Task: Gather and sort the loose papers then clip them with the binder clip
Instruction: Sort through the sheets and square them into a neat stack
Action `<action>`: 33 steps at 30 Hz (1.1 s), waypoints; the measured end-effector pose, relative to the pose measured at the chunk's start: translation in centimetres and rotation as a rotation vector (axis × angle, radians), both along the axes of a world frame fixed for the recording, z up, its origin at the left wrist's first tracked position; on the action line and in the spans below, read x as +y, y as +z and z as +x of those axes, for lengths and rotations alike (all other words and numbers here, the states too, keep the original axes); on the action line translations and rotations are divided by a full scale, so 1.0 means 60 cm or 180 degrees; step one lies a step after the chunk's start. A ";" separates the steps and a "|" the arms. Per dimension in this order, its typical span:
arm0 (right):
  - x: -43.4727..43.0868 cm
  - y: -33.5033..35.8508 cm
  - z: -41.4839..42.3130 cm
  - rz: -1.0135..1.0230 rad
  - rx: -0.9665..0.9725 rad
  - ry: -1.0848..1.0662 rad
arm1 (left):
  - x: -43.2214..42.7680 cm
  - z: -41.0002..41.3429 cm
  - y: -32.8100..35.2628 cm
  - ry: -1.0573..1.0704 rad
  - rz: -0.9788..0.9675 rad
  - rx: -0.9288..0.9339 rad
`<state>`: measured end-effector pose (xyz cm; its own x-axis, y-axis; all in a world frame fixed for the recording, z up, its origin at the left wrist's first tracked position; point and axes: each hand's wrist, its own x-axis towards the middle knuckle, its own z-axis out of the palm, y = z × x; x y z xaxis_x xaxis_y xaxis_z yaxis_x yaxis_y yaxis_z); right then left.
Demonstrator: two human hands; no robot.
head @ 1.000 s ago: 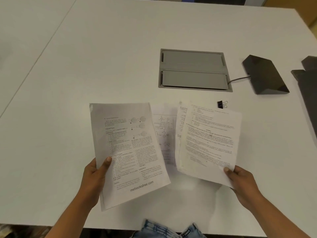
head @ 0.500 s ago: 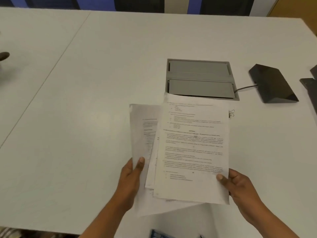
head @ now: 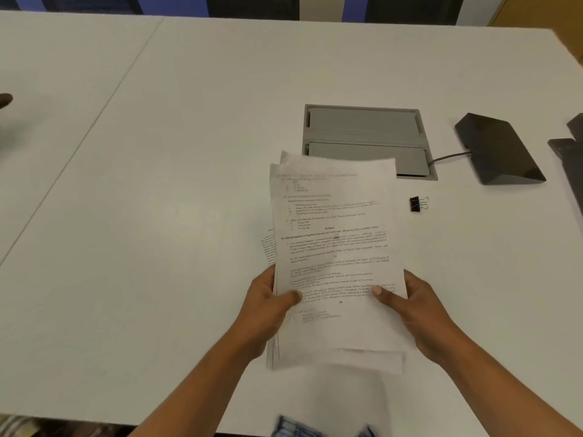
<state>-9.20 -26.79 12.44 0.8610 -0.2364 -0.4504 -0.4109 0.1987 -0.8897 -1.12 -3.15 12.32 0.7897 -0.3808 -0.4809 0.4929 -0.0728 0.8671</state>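
Note:
A stack of printed white papers (head: 334,247) is held above the white table (head: 157,184), its sheets roughly squared with edges slightly offset at the top and left. My left hand (head: 268,307) grips the stack's left edge, thumb on top. My right hand (head: 416,307) grips the right edge, thumb on the top sheet. One sheet's corner (head: 268,247) pokes out at the left below the stack. A small black binder clip (head: 418,204) lies on the table to the right of the papers, apart from them.
A grey recessed cable hatch (head: 362,134) sits in the table just beyond the papers. A dark wedge-shaped device (head: 498,149) with a cable lies at the right, and another dark object (head: 571,162) at the right edge. The table's near edge runs along the bottom.
My two hands have come together, merging the left sheet and the right sheets into one stack. The binder clip, earlier partly hidden behind the papers, is in plain sight.

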 end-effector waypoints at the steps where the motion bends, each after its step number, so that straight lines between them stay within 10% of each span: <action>1: 0.001 0.003 0.005 -0.0052 -0.0052 0.0000 | -0.005 0.004 0.001 0.0003 0.0033 -0.0114; 9: 0.002 0.007 0.033 -0.0778 -0.0426 -0.0172 | -0.030 0.014 0.008 0.0361 0.0179 -0.1139; 22: -0.001 -0.003 0.012 -0.1219 -0.0277 0.0318 | -0.015 0.013 0.010 0.0279 0.0120 -0.1018; 33: 0.019 -0.018 0.031 0.0015 -0.0002 0.0409 | 0.043 -0.021 -0.015 0.0419 0.0300 -0.0165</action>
<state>-7.33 -25.67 11.37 0.8844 -0.1221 -0.4506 -0.4326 0.1485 -0.8893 -2.36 -0.54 11.42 0.8545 -0.2274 -0.4670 0.4583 -0.0928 0.8839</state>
